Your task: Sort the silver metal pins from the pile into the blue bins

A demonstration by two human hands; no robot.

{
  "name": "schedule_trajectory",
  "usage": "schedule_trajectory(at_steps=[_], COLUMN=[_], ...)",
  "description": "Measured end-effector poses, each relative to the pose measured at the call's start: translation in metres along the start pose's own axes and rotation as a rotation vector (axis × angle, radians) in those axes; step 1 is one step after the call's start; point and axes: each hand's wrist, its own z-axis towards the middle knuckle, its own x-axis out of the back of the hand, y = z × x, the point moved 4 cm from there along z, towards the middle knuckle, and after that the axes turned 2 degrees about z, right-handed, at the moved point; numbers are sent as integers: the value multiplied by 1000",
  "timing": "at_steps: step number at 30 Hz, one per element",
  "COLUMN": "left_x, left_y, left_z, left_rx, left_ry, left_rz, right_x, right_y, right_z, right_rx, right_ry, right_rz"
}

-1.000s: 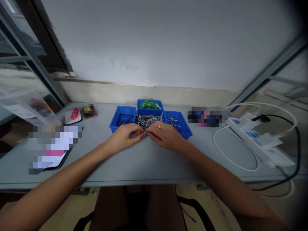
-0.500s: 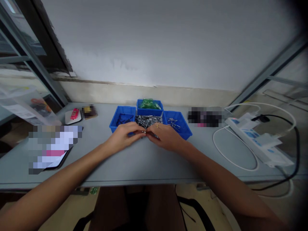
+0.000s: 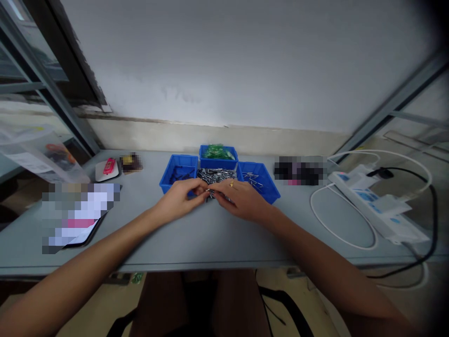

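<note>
My left hand [image 3: 180, 200] and my right hand [image 3: 238, 199] meet at the middle of the grey table [image 3: 210, 234], fingertips pinched together on a small metal piece [image 3: 210, 192]. A gold ring sits on a right finger. Just behind the hands lies a pile of small silvery metal parts [image 3: 215, 176]. Three blue bins surround it: the left bin [image 3: 178, 174] with dark parts, the back bin [image 3: 218, 156] with green parts, the right bin [image 3: 259, 180] with a few metal clips.
A white power strip [image 3: 372, 206] with white and black cables lies at the right. A tablet-like device [image 3: 80, 220] sits at the left, with a pink item on a white dish [image 3: 107, 169] behind it. A wall stands close behind the table.
Both hands stay pinched together at the same spot; the fingers shifted slightly around the small piece. Nothing else moved.
</note>
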Motion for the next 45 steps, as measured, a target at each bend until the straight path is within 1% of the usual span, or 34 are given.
schedule_trajectory(at_steps=[5,13,18,22,25,31,35,38,42,45], left_x=[-2,-1,-1,0,2,1,0,-1,-1,-3], left_y=[-1,0,-2,-2,-2,-4,-2,-1,-4,-6], left_z=[1,1,1,1,1,0,0,0,-1,-1], left_rx=[-24,-37,-45,-47,-61,-74,-92,-60,42,80], left_ry=[-22,-9,13,44,56,99,90,74,82,54], left_rz=[26,30,6,11,23,9,-36,-60,-155,-195], right_x=[-1,-4,-2,1,0,-3,-5,-6,-2,0], right_y=[1,3,4,6,7,5,5,5,2,-1], right_z=[0,0,2,2,1,2,2,1,1,1], right_rx=[27,22,-39,-103,-111,-122,-124,-102,-71,-4], right_ry=[8,11,11,44,56,20,24,22,36,55], right_rz=[-21,-34,-34,-44,-35,10,13,19,33,48])
